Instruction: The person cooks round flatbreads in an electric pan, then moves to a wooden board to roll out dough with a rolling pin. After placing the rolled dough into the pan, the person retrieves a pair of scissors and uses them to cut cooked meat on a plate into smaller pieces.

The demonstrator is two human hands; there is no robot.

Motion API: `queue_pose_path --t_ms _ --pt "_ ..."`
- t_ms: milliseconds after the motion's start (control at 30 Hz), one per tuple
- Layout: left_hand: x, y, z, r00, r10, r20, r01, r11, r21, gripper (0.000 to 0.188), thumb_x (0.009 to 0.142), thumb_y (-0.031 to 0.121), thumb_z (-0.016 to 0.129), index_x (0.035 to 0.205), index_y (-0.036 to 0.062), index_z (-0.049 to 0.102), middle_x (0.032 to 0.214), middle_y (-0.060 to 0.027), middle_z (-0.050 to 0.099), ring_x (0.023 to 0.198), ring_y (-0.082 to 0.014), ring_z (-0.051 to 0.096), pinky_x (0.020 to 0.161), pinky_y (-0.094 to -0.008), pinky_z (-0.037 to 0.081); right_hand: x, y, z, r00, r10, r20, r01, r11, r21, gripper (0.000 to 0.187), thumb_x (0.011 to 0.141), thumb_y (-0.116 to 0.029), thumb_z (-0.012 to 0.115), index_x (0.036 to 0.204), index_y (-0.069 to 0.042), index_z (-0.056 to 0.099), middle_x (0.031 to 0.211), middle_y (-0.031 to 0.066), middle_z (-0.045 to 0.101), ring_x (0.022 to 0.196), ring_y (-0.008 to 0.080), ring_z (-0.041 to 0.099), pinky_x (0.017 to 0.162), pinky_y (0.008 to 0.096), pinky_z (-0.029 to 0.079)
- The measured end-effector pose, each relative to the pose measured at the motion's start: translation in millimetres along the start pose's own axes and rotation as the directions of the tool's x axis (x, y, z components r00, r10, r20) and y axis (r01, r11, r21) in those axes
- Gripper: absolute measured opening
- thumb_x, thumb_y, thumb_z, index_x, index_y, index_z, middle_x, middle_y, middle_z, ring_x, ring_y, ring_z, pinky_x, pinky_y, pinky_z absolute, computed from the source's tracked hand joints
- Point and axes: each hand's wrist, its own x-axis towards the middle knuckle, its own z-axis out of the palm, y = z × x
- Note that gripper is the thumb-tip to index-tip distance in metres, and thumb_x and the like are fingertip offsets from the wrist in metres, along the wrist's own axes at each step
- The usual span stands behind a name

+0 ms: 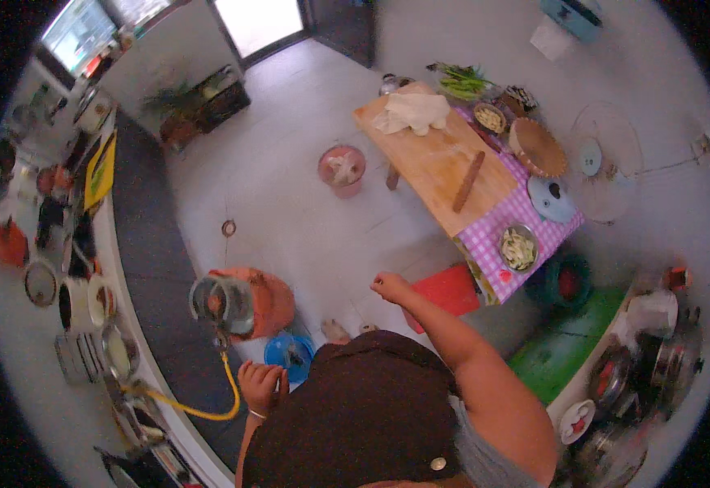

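Observation:
My left hand (pixel 261 385), with a bracelet at the wrist, hangs at my left side. Its fingers are loosely bent, with gaps between them, and hold nothing I can see. Closest to it are a blue bucket (pixel 278 350) and a yellow hose (pixel 233 394). Out in front of my body, my right hand (pixel 388 286) is closed in a loose fist, and nothing shows in it. It is above the floor, beside a flat red surface (pixel 444 302), and touches nothing visible.
At front right stands a wooden board (pixel 440 167) with pale dough (pixel 414 112) and a rolling pin (pixel 469 182). A bowl of cut pieces (pixel 518 248) rests on checked cloth (pixel 487 238). A pink bucket (pixel 341 168) and an orange-brown container (pixel 273 302) stand on the floor. A cluttered counter (pixel 145 352) runs along the left.

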Motion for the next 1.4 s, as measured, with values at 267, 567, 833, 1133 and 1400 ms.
queue_pose_path --t_ms 267,567,833,1133,1400 --pt "189.9 -104.2 98.7 0.961 0.26 0.099 -0.241 0.955 -0.17 0.011 0.067 0.013 0.066 0.076 0.0136 0.059 0.08 -0.004 0.059 0.079 -0.0244 0.057 0.084 -0.0438 0.04 75.1 70.3 -65.9 0.953 0.244 -0.177 -0.239 0.97 0.053 0.03 0.078 -0.027 0.06 0.091 -0.001 0.061 0.084 0.0196 0.063 0.079 0.0312 0.061 0.069 0.0421 0.047" --pt "447.8 -109.7 235.9 0.659 0.308 0.686 -0.386 0.921 -0.043 0.039 0.071 0.028 0.066 0.102 0.007 0.058 0.118 -0.0158 0.05 0.112 -0.0319 0.045 0.097 -0.0478 0.032 83.6 90.7 -151.7 0.807 0.536 -0.246 -0.502 0.843 0.192 0.029 0.077 -0.026 0.056 0.091 0.0 0.061 0.087 0.021 0.062 0.082 0.0331 0.061 0.072 0.0416 0.048" --pt "604.0 -26.2 411.6 0.523 0.495 0.694 -0.538 0.823 -0.182 0.033 0.074 0.026 0.06 0.102 0.007 0.061 0.146 -0.0204 0.013 0.134 -0.0373 0.013 0.105 -0.0497 0.02 174.7 175.9 -188.3 0.749 0.644 -0.155 -0.624 0.765 0.161 0.033 0.078 -0.028 0.056 0.096 -0.001 0.061 0.095 0.0219 0.062 0.09 0.0356 0.059 0.079 0.0424 0.047" --pt "691.0 3.5 598.1 0.6 0.403 0.691 -0.628 0.773 0.095 0.036 0.081 0.021 0.05 0.114 0.0057 0.057 0.147 -0.0103 0.018 0.136 -0.0306 0.012 0.106 -0.0522 0.017 319.0 227.1 -286.1 0.737 0.567 -0.369 -0.401 0.805 0.437 0.034 0.076 -0.024 0.061 0.1 -0.001 0.058 0.092 0.0199 0.063 0.088 0.0331 0.06 0.077 0.0398 0.048" --pt "812.1 -45.5 601.3 0.827 0.031 0.562 0.525 0.317 -0.79 0.04 0.075 0.001 0.061 0.114 0.0005 0.054 0.113 -0.0073 0.057 0.104 -0.0196 0.053 0.09 -0.0321 0.042 383.5 238.1 -370.4 0.64 0.387 -0.664 -0.166 0.913 0.372 0.048 0.072 -0.02 0.067 0.114 -0.005 0.051 0.108 0.0213 0.056 0.103 0.0342 0.052 0.087 0.0406 0.043"
